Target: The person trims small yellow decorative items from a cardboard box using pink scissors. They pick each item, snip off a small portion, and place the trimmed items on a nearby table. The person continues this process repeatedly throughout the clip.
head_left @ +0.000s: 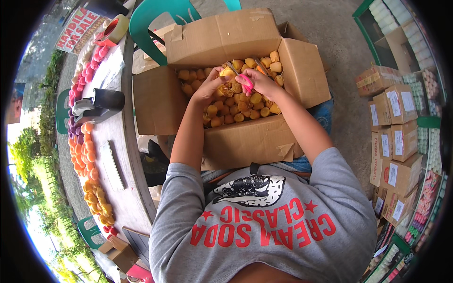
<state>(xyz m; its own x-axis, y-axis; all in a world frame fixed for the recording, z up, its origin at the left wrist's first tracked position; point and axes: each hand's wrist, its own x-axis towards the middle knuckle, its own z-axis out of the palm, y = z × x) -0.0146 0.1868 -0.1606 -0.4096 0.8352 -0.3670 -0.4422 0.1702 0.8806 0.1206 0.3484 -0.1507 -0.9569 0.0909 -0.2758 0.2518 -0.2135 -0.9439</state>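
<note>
My left hand (211, 87) pinches a small yellow candle (227, 72) above a big open cardboard box (222, 38). In my right hand (264, 86) is a pair of scissors with bright pink handles (246, 84), its blades pointing up and left at the candle. Whether the blades touch the wick is too small to tell. Below both hands, the box is filled with many short yellow-orange candles (229, 109). A thin dark tool with an orange part (261, 67) lies on the candles just beyond my right hand.
A whitish table (123, 155) on the left bears a black tape dispenser (101, 104), a white phone-like slab (112, 165), a tape roll (116, 30) and rows of coloured candles (81, 155). A teal chair (158, 23) stands behind the box. Stacked cartons (398, 141) and shelves line the right.
</note>
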